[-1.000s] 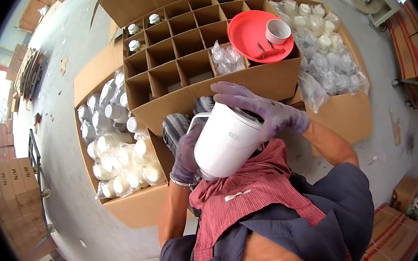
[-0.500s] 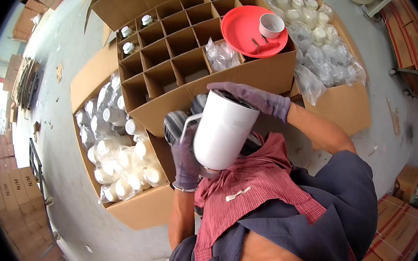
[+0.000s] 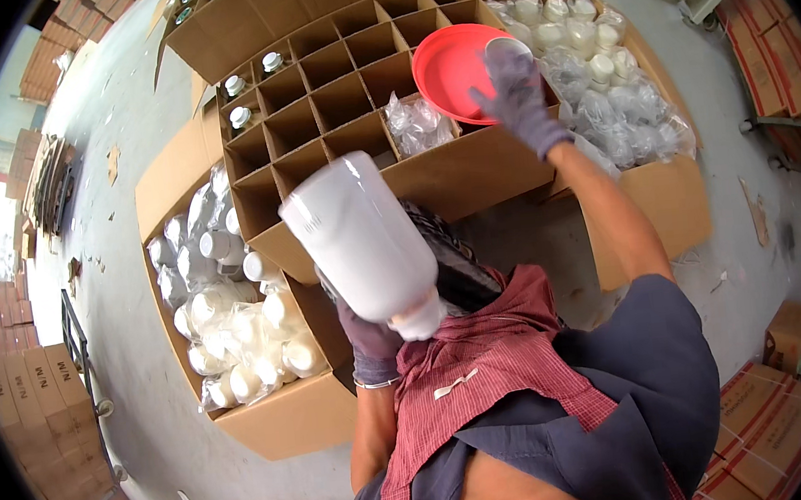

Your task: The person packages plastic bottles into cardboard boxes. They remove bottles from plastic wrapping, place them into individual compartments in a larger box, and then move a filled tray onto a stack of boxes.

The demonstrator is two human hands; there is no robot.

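My gloved left hand (image 3: 370,334) is closed around a large white flask (image 3: 361,239), partly hidden behind it. The flask is tilted, its wide end up and to the left, and its narrow neck and white lid end point down toward my apron. My gloved right hand (image 3: 519,101) is over the right side of a round red basin (image 3: 450,69), thumb apart from the fingers. Right at its fingertips is a white cup (image 3: 507,47); I cannot tell whether they touch. The hand covers part of the basin.
The basin rests on a divided carton (image 3: 396,193); several capped bottles (image 3: 239,118) stand in its far-left cells, and clear plastic bags (image 3: 418,125) fill one near cell. Open cartons of bagged white parts flank it: one left (image 3: 273,423), one right (image 3: 655,213). Stacked cartons (image 3: 769,437) stand lower right.
My right hand has left the flask and moved up and right to the basin. In my left hand the flask has swung so its wide end leans left. The red-handled tools are now hidden.
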